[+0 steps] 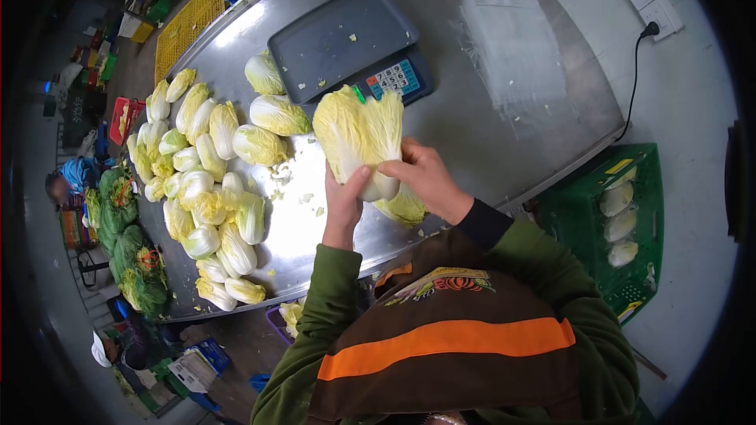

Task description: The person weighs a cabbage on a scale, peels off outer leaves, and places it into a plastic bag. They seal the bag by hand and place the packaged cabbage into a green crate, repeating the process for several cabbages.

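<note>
A pale yellow napa cabbage (340, 130) is held up over the front edge of the steel table, its white base toward me. My left hand (344, 201) wraps its lower left side, thumb across the base. With the thumb and fingers of my right hand (431, 179), I grip an outer leaf (386, 130) that stands away from the head on the right. Under my hands, a yellow-green leafy piece (407, 208) lies at the table edge. Just beyond the cabbage is a scale (346, 39) with a dark tray and a keypad, partly covered by the leaves.
Many napa cabbages (223, 130) are heaped on the left of the steel table (449, 86). Clear plastic bags (512, 47) lie at the right. Wrapped cabbages sit in a green crate (655, 212) on the floor. Green net sacks (130, 252) stand past the left edge, near another person (77, 169).
</note>
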The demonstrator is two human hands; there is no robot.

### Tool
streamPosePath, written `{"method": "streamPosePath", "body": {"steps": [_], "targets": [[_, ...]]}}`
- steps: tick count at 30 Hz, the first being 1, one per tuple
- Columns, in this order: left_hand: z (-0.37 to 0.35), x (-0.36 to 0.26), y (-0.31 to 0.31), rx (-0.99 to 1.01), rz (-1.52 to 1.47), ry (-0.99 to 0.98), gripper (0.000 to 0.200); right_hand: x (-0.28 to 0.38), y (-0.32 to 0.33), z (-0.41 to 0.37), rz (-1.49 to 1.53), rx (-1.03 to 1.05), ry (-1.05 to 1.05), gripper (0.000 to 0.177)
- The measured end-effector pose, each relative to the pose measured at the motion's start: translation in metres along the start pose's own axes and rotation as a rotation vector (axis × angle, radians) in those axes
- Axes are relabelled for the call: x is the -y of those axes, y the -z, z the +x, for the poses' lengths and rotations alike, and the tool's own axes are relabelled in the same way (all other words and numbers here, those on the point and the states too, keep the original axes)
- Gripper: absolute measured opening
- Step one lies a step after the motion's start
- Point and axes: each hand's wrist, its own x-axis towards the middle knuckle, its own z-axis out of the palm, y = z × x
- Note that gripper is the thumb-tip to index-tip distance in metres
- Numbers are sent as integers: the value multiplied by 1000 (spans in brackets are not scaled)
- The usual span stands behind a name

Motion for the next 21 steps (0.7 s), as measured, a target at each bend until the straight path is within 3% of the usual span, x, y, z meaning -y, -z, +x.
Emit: {"method": "streamPosePath", "body": {"steps": [4, 5, 6, 7, 8, 9, 11, 13, 14, 15, 16, 17, 19, 20, 21], "targets": [[4, 9, 9, -89, -178, 61, 75, 17, -18, -8, 182, -78, 93, 26], [3, 10, 9, -90, -178, 62, 75, 30, -24, -11, 417, -144, 14, 26], [2, 9, 6, -120, -367, 94, 77, 36, -27, -12, 651, -209, -67, 26], [0, 6, 2, -152, -556, 125, 79, 34, -19, -12, 651, -206, -70, 26], [-3, -1, -2, 9, -696, 136, 83, 27, -1, -13, 890, 49, -138, 26], [-1, -2, -4, 4, -699, 132, 83, 19, 11, -13, 1119, 311, -207, 25], [4, -2, -7, 367, -1012, 141, 89, 3, 19, -8, 1231, 219, -184, 22], [6, 13, 8, 389, -1015, 138, 92, 7, 18, -6, 1019, 250, -220, 29], [5, 28, 31, 307, -768, 102, 94, 12, 7, -12, 835, 105, -200, 35], [1, 37, 44, 225, -519, 69, 96, 23, -3, -15, 838, 99, -199, 35], [-7, 28, 26, -45, -385, 2, 86, 33, -11, -19, 716, 57, -187, 39], [-6, 19, 19, -41, -386, 5, 86, 38, -13, -20, 592, 17, -172, 43], [3, 6, 13, -201, 29, 54, 64, 21, 1, -16, 599, 47, -101, 45], [2, 12, 18, -193, 44, 6, 45, 6, 8, -11, 505, 26, -111, 44], [-2, 12, 17, -193, 45, 9, 45, 7, 8, -10, 410, 7, -121, 42]]}}
